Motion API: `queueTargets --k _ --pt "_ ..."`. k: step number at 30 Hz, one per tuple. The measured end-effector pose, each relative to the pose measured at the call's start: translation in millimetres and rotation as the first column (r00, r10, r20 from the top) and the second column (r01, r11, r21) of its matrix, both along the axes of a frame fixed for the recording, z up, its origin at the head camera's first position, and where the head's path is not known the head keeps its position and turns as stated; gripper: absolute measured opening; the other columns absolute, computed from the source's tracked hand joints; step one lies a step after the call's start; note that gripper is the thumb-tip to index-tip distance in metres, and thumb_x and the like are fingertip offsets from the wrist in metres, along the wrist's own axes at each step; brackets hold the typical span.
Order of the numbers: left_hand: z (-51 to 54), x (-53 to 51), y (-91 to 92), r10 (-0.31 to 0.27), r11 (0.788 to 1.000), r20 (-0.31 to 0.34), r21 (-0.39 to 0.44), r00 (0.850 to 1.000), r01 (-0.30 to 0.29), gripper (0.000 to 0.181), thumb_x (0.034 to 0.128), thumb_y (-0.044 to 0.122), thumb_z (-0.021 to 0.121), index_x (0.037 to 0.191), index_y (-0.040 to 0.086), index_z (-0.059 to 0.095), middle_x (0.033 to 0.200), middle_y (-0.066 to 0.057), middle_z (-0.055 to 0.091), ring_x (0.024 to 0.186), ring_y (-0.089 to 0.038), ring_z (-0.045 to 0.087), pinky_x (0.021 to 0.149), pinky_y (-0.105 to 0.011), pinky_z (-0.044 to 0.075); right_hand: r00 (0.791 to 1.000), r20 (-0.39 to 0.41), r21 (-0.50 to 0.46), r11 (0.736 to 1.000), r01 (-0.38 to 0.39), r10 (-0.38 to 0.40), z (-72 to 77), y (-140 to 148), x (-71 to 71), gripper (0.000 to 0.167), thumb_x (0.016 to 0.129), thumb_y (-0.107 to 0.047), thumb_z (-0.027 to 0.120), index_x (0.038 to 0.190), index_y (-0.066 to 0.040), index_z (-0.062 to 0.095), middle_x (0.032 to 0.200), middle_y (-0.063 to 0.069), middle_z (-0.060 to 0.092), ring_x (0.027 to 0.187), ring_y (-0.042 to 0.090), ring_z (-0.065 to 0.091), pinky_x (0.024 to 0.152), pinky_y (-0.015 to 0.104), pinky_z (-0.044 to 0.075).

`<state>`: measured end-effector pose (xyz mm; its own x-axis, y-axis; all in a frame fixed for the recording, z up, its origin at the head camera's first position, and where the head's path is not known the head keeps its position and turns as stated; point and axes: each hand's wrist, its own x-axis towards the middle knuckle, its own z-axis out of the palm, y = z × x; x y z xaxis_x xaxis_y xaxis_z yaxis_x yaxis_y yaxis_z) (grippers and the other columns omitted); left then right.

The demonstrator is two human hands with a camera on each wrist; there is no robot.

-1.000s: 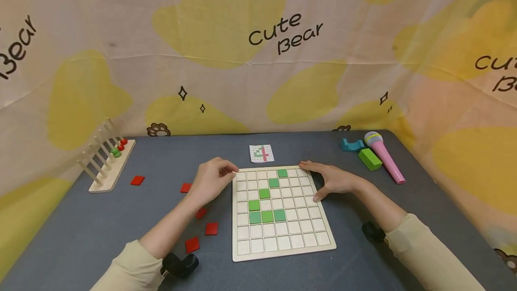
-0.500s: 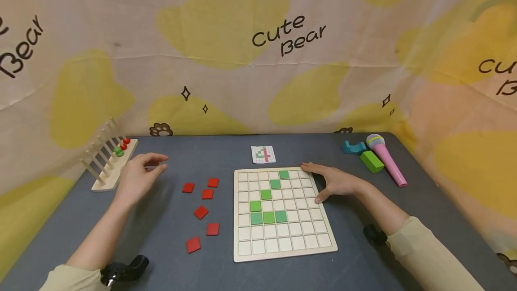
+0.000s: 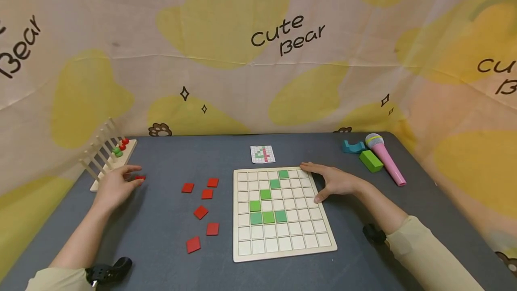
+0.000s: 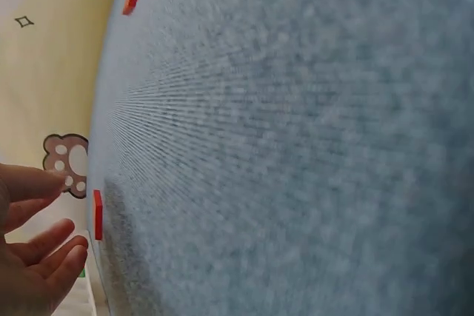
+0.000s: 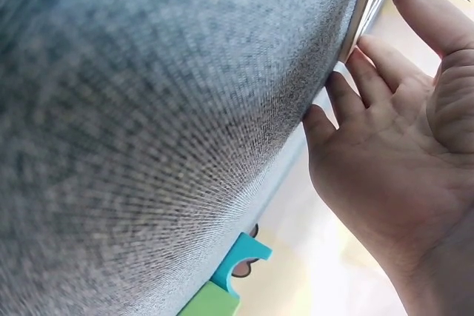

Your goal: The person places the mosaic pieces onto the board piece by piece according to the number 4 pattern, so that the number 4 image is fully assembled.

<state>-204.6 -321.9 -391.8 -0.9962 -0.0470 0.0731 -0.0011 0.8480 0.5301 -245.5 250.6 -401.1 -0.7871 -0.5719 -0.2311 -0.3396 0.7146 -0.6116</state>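
Red tile on the table, left of the frame, left hand just beside it, fingers parted, contact unclear, right hand spread along the right edge of a gridded board, lower centre, other red tiles between.

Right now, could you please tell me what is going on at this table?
A person is busy with a grid board. Their left grip is at a single red tile, fingers apart; contact is hard to tell. The right grip rests at the board's far right corner and right edge. Seven green tiles sit in the board's squares, and six other red tiles lie to its left. A card with a green and red pattern lies just beyond the board.
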Motion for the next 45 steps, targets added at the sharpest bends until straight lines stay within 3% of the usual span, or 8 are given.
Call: queueTargets --k 8,13,18,25,33,38,45 --pt "-7.8 -6.1 -10.3 -0.021 0.999 0.036 -0.045 0.999 0.023 0.047 0.0902 0.010 0.063 0.129 -0.014 0.053 0.124 -0.042 0.055 0.109 -0.054 0.055 0.088 -0.062 0.045 1.000 0.005 -0.001 1.000 0.000 0.000 0.7 -1.3 -0.5 0.111 0.068 -0.039 0.088 0.157 -0.012 0.027 0.166 0.017 0.016 0.154 0.042 0.013 0.116 0.070 0.017" --pt "-12.2 -7.5 -13.0 -0.030 0.997 -0.004 -0.065 1.000 0.030 0.044 0.0894 0.009 0.064 0.124 -0.017 0.055 0.115 -0.041 0.061 0.102 -0.052 0.060 0.082 -0.058 0.048 1.000 0.008 -0.010 1.000 -0.006 0.006 0.0 -1.7 -1.4 0.111 0.068 -0.038 0.088 0.157 -0.010 0.027 0.166 0.017 0.016 0.154 0.041 0.013 0.116 0.070 0.017" --pt "-13.2 -7.7 -11.1 -0.059 0.993 -0.048 -0.101 0.997 0.054 0.038 0.0871 0.006 0.065 0.116 -0.018 0.059 0.103 -0.038 0.065 0.089 -0.046 0.063 0.072 -0.046 0.048 1.000 0.016 -0.012 1.000 -0.002 0.002 0.5 -1.9 -1.7 0.111 0.068 -0.037 0.088 0.156 -0.010 0.027 0.166 0.017 0.016 0.154 0.041 0.013 0.116 0.070 0.017" --pt "-11.3 -7.2 -6.4 -0.083 0.991 -0.072 -0.115 0.994 0.074 0.029 0.0844 0.002 0.068 0.105 -0.017 0.064 0.095 -0.035 0.067 0.086 -0.046 0.065 0.072 -0.052 0.050 1.000 0.016 -0.008 1.000 -0.002 0.003 0.3 -1.6 -2.1 0.110 0.068 -0.038 0.087 0.157 -0.011 0.027 0.166 0.016 0.017 0.154 0.041 0.013 0.117 0.070 0.016" --pt "-9.0 -7.1 -2.0 -0.021 0.994 -0.098 -0.104 0.995 0.011 0.024 0.0781 0.006 0.076 0.091 -0.010 0.064 0.077 -0.024 0.065 0.070 -0.031 0.058 0.060 -0.031 0.037 1.000 0.017 -0.018 1.000 -0.001 0.001 1.9 -1.9 -1.6 0.111 0.067 -0.036 0.089 0.156 -0.011 0.027 0.166 0.017 0.017 0.154 0.042 0.013 0.116 0.070 0.017" --pt "-6.4 -5.8 7.3 -0.002 0.996 -0.141 -0.085 0.990 -0.010 0.017 0.0783 0.004 0.075 0.087 -0.006 0.065 0.079 -0.024 0.069 0.070 -0.032 0.062 0.061 -0.032 0.038 1.000 0.026 -0.022 1.000 0.002 -0.002 1.7 -2.1 -0.8 0.112 0.067 -0.036 0.089 0.156 -0.010 0.027 0.166 0.018 0.016 0.154 0.042 0.013 0.116 0.070 0.017" --pt "-3.1 -7.6 27.2 0.032 0.998 -0.214 -0.052 0.976 -0.044 0.009 0.0801 0.005 0.073 0.087 0.000 0.069 0.079 -0.018 0.072 0.065 -0.018 0.060 0.060 -0.028 0.036 1.000 0.020 -0.017 1.000 -0.001 0.001 1.0 -1.0 -0.9 0.111 0.067 -0.036 0.088 0.156 -0.011 0.028 0.166 0.017 0.017 0.154 0.042 0.014 0.116 0.070 0.017"
